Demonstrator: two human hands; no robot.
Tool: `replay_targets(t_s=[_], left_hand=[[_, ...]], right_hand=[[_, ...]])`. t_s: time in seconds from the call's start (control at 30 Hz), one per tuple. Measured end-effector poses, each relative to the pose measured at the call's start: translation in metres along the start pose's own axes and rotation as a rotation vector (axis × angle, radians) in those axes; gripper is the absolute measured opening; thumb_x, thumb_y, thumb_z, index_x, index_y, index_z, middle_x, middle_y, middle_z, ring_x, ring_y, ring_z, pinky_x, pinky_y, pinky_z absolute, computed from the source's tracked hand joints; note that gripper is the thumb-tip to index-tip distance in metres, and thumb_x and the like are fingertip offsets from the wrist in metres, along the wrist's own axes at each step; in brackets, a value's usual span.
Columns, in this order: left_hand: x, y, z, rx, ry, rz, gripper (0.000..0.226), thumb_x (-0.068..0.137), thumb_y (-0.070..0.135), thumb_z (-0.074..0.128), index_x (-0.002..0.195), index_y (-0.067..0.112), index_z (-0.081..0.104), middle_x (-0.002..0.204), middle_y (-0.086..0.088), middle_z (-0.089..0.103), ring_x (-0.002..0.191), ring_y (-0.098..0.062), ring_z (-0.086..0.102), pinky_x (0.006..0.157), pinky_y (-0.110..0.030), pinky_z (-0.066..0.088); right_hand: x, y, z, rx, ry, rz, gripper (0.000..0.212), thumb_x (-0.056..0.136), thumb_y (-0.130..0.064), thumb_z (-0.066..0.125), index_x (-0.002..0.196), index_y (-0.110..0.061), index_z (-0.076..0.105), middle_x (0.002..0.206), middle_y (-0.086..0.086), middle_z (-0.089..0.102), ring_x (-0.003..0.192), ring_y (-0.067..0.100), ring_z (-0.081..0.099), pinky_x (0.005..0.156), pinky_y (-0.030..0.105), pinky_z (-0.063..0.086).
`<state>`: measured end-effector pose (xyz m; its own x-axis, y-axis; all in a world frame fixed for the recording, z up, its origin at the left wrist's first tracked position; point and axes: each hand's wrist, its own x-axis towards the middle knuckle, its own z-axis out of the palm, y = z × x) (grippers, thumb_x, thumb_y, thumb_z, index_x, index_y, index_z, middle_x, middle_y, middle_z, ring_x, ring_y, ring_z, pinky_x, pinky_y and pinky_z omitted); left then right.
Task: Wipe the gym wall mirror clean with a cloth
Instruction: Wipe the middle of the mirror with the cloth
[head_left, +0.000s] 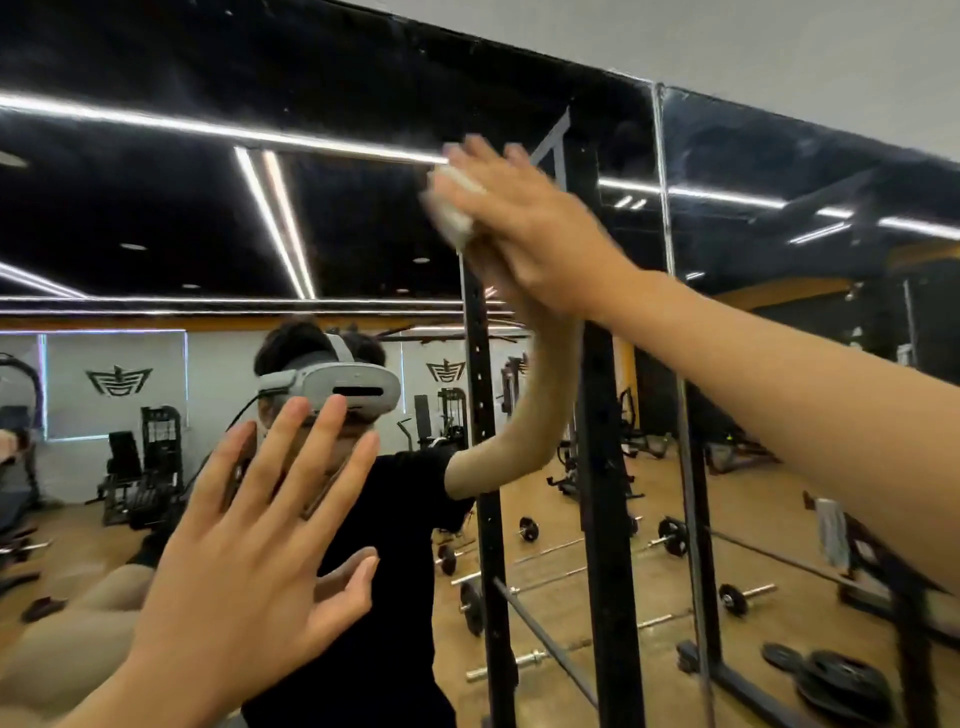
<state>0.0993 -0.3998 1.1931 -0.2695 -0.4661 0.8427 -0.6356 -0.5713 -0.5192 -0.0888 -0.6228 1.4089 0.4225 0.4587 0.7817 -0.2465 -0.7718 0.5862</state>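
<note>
The wall mirror (156, 218) fills the view and reflects a dark ceiling with light strips and a person in a headset. My right hand (524, 228) is raised high and presses a whitish cloth (454, 202) flat against the glass, fingers straight; only the cloth's left part shows past the palm. My left hand (249, 540) is lower, fingers spread and straight, held at the mirror with nothing in it; whether it touches the glass I cannot tell.
A vertical seam (667, 218) joins this mirror panel to the panel on the right. Reflected in the glass are a black rack upright (605, 519), barbells and weight plates (836, 680) on a wooden floor, and machines at the back left.
</note>
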Motion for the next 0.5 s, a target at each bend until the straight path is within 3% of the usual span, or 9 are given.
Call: replay_targets(t_s=[0.13, 0.27, 0.37, 0.5], left_hand=[[0.001, 0.003, 0.002, 0.017, -0.004, -0.018, 0.087, 0.089, 0.06, 0.048, 0.162, 0.012, 0.039, 0.174, -0.018, 0.02, 0.16, -0.041, 0.021, 0.126, -0.064, 0.019], [0.001, 0.003, 0.003, 0.036, -0.041, -0.013, 0.09, 0.089, 0.062, 0.05, 0.163, 0.013, 0.036, 0.175, -0.019, 0.017, 0.161, -0.04, 0.017, 0.127, -0.063, 0.018], [0.0, 0.001, 0.002, 0.038, -0.059, -0.01, 0.091, 0.09, 0.063, 0.05, 0.165, 0.013, 0.034, 0.175, -0.019, 0.016, 0.162, -0.04, 0.015, 0.127, -0.063, 0.017], [-0.002, -0.001, 0.001, 0.031, -0.056, -0.006, 0.09, 0.09, 0.062, 0.05, 0.165, 0.014, 0.034, 0.176, -0.017, 0.014, 0.162, -0.039, 0.015, 0.127, -0.063, 0.019]], right_hand=[[-0.069, 0.042, -0.017, -0.01, 0.036, 0.359, 0.052, 0.108, -0.016, 0.034, 0.159, -0.016, 0.036, 0.167, 0.013, 0.031, 0.158, 0.029, 0.019, 0.129, 0.05, 0.017], [-0.024, 0.01, 0.004, 0.009, 0.14, 0.534, 0.05, 0.107, -0.01, 0.036, 0.157, -0.004, 0.039, 0.164, 0.019, 0.035, 0.155, 0.037, 0.028, 0.127, 0.051, 0.022], [0.042, -0.04, 0.019, 0.032, 0.171, 0.386, 0.052, 0.105, -0.006, 0.042, 0.157, -0.004, 0.038, 0.165, 0.02, 0.032, 0.156, 0.038, 0.024, 0.129, 0.049, 0.016], [0.102, -0.13, 0.031, 0.048, 0.131, 0.061, 0.059, 0.104, -0.002, 0.048, 0.16, -0.009, 0.033, 0.168, 0.018, 0.025, 0.158, 0.034, 0.017, 0.126, 0.036, 0.002]])
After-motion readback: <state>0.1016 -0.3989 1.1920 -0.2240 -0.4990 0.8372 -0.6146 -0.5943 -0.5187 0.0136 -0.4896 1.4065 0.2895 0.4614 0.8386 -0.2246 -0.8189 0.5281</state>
